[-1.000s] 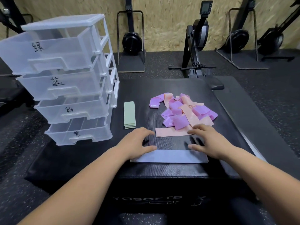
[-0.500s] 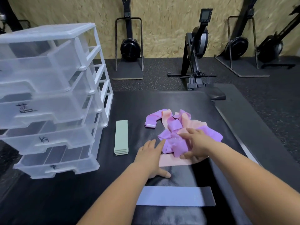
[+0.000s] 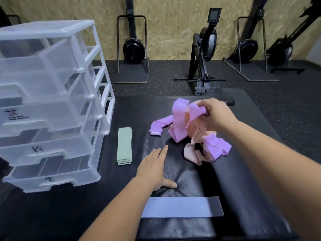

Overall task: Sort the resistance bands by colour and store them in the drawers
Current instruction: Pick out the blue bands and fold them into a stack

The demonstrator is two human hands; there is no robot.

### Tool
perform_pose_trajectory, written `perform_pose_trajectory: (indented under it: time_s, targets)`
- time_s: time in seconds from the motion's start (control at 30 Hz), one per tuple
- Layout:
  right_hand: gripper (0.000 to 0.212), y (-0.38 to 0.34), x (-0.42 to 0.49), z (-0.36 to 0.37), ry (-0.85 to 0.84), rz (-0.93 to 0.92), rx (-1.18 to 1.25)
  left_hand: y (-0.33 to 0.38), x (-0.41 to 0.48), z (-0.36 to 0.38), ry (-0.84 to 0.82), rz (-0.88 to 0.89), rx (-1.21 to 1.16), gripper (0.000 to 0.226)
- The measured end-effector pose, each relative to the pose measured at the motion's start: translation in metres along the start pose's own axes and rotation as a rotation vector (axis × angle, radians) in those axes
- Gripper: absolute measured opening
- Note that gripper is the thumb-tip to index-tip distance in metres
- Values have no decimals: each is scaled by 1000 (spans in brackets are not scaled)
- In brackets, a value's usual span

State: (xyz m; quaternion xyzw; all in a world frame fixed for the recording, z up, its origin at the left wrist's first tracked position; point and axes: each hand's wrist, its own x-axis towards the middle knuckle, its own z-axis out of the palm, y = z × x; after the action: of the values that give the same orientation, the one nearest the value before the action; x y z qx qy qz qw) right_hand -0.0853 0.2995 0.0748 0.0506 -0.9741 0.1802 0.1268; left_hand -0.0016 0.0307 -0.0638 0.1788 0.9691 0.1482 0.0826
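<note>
Chipboard wall [image 3: 165,23] and rowing machines [image 3: 206,47] fill the top of the frame; below them lies the black padded surface [image 3: 133,112]. Right of centre, our right hand [image 3: 217,115] has its grip closed on a purple band [image 3: 178,122]. It holds up a tangle of purple and peach bands [image 3: 196,134] whose lower loops seem to touch the surface, though blur leaves that uncertain. Our left hand [image 3: 154,169] lies flat at centre, grip open, fingers straight. A stack of green bands [image 3: 124,146] lies to its left, beside the clear drawer unit [image 3: 52,101] at the left edge. A blue band [image 3: 180,206] lies flat at lower centre.
</note>
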Motion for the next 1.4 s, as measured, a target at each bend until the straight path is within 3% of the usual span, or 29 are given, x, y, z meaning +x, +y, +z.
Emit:
perform_pose_trajectory:
  time_s: [0.07,0.13,0.2,0.3,0.4,0.47,0.57,0.63,0.8,0.97,1.2,1.4]
  targets:
    - [38,0,-15,12,-185,-12,-153,2,-2,-1,6,-11,26,150]
    - [53,5,-40,36,-454,-10,-346,4,-5,0,11,-28,59,147]
    - [69,14,-66,54,-548,13,-386,7,-10,0,23,-35,88,142]
    - [73,18,-96,54,-394,26,-296,13,-18,-1,83,-5,126,126]
    - [75,19,-126,40,-236,-34,-236,21,-30,-2,110,63,80,93]
    - [67,22,-150,37,-157,-89,-178,26,-42,-1,117,94,-23,72]
    - [44,28,-188,36,-187,-154,-27,32,-64,5,109,164,-125,54]
    - [38,28,-211,37,-259,-189,34,36,-79,11,96,228,-139,51]
    - [61,26,-253,44,-422,-237,38,39,-104,25,58,318,-31,67]
    - [44,25,-264,52,-362,-226,25,45,-113,26,80,293,42,59]
    - [48,20,-266,50,-378,-168,21,69,-110,23,64,275,105,69]
    - [45,22,-260,46,-317,-14,52,79,-107,26,57,289,92,47]
